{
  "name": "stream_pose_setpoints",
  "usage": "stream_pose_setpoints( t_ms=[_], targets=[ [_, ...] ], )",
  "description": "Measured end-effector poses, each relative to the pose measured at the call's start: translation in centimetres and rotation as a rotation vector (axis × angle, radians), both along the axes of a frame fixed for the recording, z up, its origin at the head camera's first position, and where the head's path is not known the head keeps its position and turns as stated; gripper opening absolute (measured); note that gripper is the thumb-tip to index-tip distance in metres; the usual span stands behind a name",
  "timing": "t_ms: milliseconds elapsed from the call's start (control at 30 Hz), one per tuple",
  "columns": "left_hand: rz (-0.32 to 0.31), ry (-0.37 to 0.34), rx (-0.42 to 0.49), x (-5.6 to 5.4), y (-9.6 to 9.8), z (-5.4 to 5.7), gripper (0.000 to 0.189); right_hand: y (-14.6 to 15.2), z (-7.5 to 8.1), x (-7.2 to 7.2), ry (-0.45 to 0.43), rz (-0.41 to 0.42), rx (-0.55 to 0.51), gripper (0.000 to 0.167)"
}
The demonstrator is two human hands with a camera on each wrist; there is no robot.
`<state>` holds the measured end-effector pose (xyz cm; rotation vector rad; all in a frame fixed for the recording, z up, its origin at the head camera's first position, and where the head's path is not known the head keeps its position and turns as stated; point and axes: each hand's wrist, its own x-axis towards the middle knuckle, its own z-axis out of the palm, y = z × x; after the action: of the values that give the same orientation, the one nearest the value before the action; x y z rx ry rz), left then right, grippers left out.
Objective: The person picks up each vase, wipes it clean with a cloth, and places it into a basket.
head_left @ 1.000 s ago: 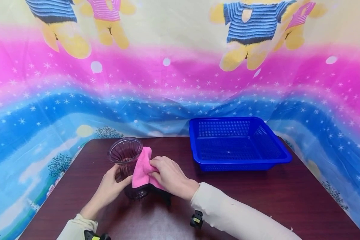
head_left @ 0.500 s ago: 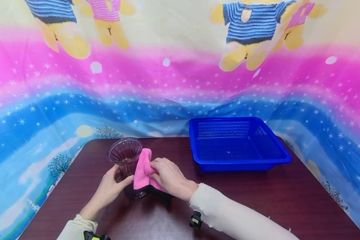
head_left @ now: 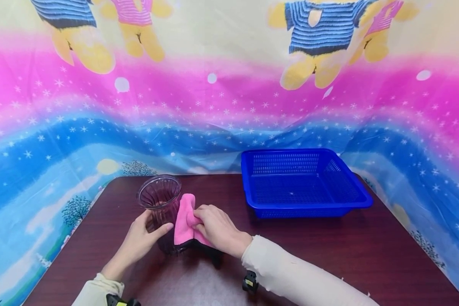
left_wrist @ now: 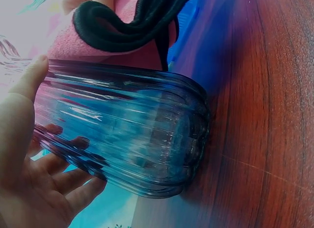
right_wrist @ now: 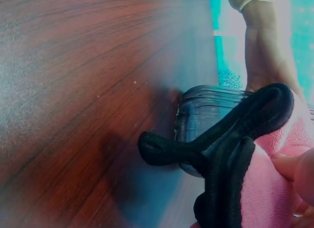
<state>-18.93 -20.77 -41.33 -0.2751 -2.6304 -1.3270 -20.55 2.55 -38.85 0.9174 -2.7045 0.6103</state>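
Observation:
A clear, purplish ribbed vase (head_left: 164, 216) with a flared rim stands at the left of the table in the head view. My left hand (head_left: 139, 236) grips its side, thumb on the near right and fingers round the left. In the left wrist view the vase (left_wrist: 127, 125) shows its ribbed wall and base, with the fingers behind it. My right hand (head_left: 219, 229) pinches a bunched pink cloth (head_left: 184, 221) with black edging, against or just beside the vase's right side. From the right wrist, the folded cloth (right_wrist: 267, 189) hides part of the vase (right_wrist: 201, 108).
A blue perforated plastic basket (head_left: 306, 208) stands at the back right of the dark reddish wooden table (head_left: 310, 250). Behind the table hangs a printed curtain (head_left: 214, 106) with bears and snowflakes.
My right hand and the pink cloth have shifted slightly down and to the right along the vase. The vase and my left hand stay nearly where they were.

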Motion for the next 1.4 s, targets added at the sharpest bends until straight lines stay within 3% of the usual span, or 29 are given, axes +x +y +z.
stream_pose_setpoints(
  t_ms=[633, 1033, 1400],
  targets=[
    [0.000, 0.006, 0.004, -0.1, 0.0, -0.1, 0.058, 0.2, -2.1, -0.3, -0.050, -0.012, 0.066, 0.027],
    [0.015, 0.009, -0.023, -0.3, -0.2, -0.5, 0.059, 0.4, -2.7, -0.3, -0.043, -0.003, 0.089, 0.029],
    [0.014, 0.012, -0.029, -0.4, -0.2, -0.6, 0.059, 0.5, -3.3, -0.2, -0.089, -0.035, 0.114, 0.026]
  ],
)
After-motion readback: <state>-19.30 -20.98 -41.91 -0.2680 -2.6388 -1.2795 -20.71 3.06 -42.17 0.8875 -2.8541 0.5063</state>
